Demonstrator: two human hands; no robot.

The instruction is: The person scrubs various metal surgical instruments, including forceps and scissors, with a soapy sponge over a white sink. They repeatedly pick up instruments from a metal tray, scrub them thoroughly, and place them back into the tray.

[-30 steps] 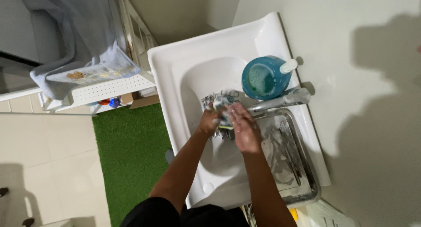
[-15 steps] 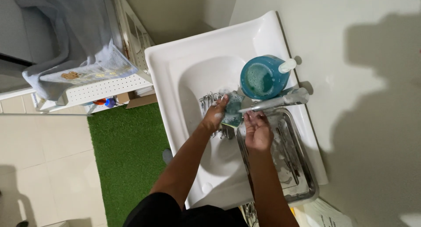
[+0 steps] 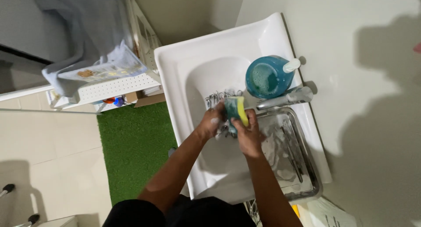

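Two hands meet over the sink (image 3: pixel 184 73). The right hand (image 3: pixel 247 137) is clamped on a sponge (image 3: pixel 237 111), standing up toward 12 o'clock. The left hand (image 3: pixel 210 124), at 9 o'clock from it, is closed on metal tools (image 3: pixel 217 97).

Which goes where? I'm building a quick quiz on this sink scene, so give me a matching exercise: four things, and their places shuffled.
Things:
1. sponge
2. blue bowl
3. metal tray
4. green mat

Places:
A. on the floor beside the sink
B. on the sink's rim by the tap
C. in the right hand
D. on the sink's right ledge, holding instruments

Pairs: 1-C, 2-B, 3-D, 4-A
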